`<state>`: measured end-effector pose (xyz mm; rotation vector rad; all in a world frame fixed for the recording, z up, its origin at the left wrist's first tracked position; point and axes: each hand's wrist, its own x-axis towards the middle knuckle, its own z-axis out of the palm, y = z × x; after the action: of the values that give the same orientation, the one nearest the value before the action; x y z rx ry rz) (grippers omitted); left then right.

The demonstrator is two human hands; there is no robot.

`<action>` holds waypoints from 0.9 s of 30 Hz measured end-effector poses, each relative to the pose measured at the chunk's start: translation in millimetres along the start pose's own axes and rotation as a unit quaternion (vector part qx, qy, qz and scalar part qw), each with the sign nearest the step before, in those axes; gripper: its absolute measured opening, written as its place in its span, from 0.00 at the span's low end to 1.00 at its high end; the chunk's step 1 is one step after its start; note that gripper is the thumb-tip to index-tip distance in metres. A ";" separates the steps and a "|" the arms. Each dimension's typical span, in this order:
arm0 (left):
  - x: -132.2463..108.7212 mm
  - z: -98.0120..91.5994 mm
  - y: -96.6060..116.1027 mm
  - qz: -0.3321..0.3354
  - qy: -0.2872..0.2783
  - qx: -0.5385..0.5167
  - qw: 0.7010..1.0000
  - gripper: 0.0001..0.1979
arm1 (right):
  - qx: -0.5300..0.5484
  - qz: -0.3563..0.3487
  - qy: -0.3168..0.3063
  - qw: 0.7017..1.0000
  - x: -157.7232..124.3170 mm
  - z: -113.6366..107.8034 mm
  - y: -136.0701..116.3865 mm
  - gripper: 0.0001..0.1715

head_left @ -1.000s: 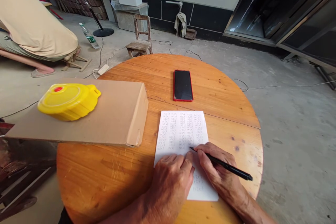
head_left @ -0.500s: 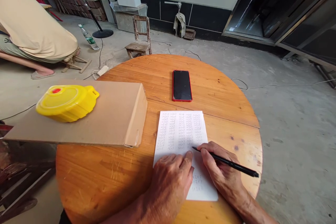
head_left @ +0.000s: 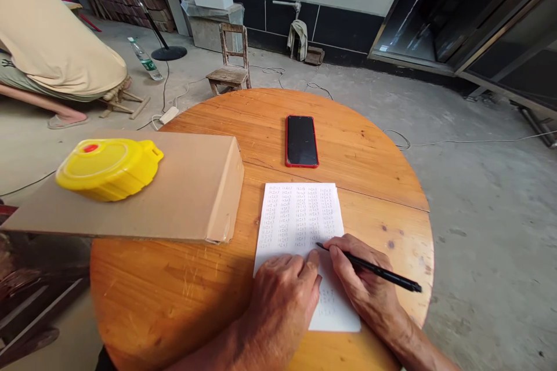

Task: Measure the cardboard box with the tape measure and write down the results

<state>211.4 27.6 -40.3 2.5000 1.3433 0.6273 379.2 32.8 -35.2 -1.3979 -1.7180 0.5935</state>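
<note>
A black pen (head_left: pixel 383 273) is held between the thumb and fingers of my right hand (head_left: pixel 369 278). Its tip meets a white sheet of paper (head_left: pixel 300 220) covered in columns of small handwritten characters, near the lower end of the fourth column. My left hand (head_left: pixel 285 295) rests on the lower left of the sheet, fingers curled and close together, index finger just below the pen tip. The left fingertips are mostly hidden, and that hand covers some of the paper. More writing shows below it.
The paper lies on a round wooden table (head_left: pixel 174 290). Beyond it is a red-cased phone (head_left: pixel 301 140). To the left, a cardboard box (head_left: pixel 187 185) carries a yellow case (head_left: pixel 111 168). A small wooden chair (head_left: pixel 230 69) stands behind; a person under a cloth (head_left: pixel 56 40) reclines at left.
The pen tip has shifted slightly left along the line, and its back end has swung a little left. My left hand stays almost still.
</note>
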 end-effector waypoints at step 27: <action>0.0 0.7 -1.0 0.000 0.000 -0.002 1.000 0.17 | -0.015 -0.010 -0.007 1.000 1.6 -1.4 -0.6 0.10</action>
<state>211.0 28.2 -41.3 2.4967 1.3410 0.6298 379.9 33.9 -33.5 -1.3996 -1.7565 0.5685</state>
